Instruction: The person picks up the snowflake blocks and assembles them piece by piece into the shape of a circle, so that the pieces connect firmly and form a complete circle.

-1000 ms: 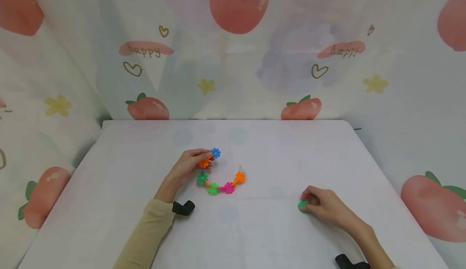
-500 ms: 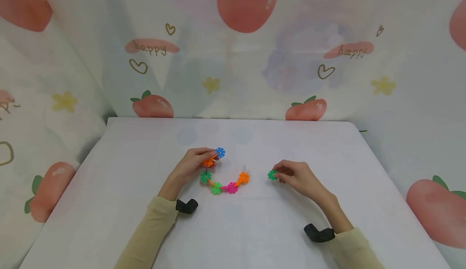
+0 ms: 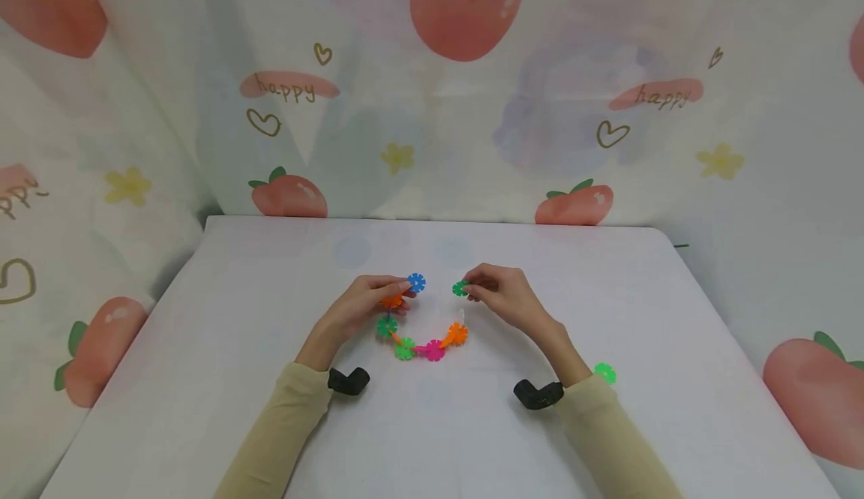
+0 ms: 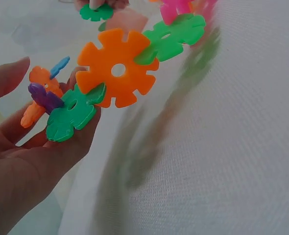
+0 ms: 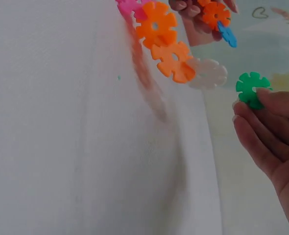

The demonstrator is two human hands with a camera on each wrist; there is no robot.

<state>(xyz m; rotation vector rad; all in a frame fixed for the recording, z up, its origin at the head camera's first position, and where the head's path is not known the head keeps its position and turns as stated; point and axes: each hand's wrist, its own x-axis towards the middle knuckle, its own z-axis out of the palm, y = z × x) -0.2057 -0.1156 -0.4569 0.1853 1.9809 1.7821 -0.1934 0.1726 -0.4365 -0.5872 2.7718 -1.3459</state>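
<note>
My left hand (image 3: 354, 305) holds a curved chain of slotted plastic snowflake discs by its far left end. A blue disc (image 3: 416, 283) pokes out past the fingertips, next to an orange one partly covered by the fingers. From there the chain bends through a green disc (image 4: 76, 113), an orange disc (image 4: 118, 68) and a pink disc (image 3: 435, 350), finishing in a whitish translucent disc (image 5: 210, 73). Across from the blue disc, my right hand (image 3: 508, 295) pinches a single green snowflake disc (image 5: 250, 89) between thumb and fingers, apart from the chain.
A loose bright green disc (image 3: 605, 373) lies on the white-covered table (image 3: 432, 439), right beside the right sleeve (image 3: 601, 416). Black cameras sit at the left wrist (image 3: 349, 382) and right wrist (image 3: 538, 395). A fruit-printed curtain (image 3: 432, 139) stands behind the table.
My right hand has carried the green disc leftward and away from me, up near the chain's ends. The loose bright green disc has come into sight. My left hand keeps its hold.
</note>
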